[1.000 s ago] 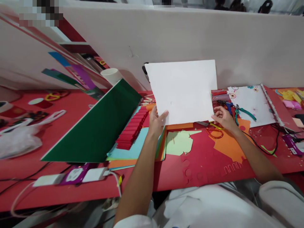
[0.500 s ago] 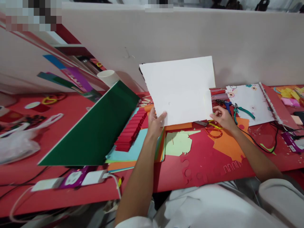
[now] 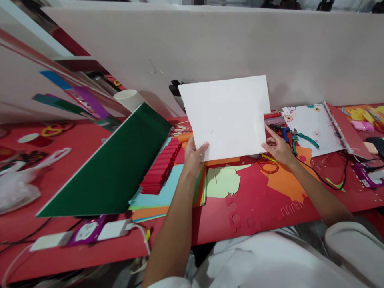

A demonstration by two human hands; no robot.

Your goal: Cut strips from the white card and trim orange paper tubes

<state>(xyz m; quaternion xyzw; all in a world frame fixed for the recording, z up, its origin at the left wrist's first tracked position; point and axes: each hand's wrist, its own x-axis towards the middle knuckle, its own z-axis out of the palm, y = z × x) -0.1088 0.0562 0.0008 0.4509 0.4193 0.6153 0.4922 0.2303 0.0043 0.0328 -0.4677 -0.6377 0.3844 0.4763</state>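
- Here, notched white board (image 3: 225, 118) faces the table's (image 3: 205, 224) near edge, long axis unclear.
- Left hand (image 3: 193, 157) grasps lower-left corner.
- Right hand (image 3: 279, 148) touches lower-right edge, grip unclear.

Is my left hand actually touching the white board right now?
Touching. The head view shows it: the left hand has its thumb laid over the front face of the white board, near the lower left corner.

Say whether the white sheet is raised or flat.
The sheet is raised: the left hand grips its lower corner, the right hand is at its edge, and it hides some wall.
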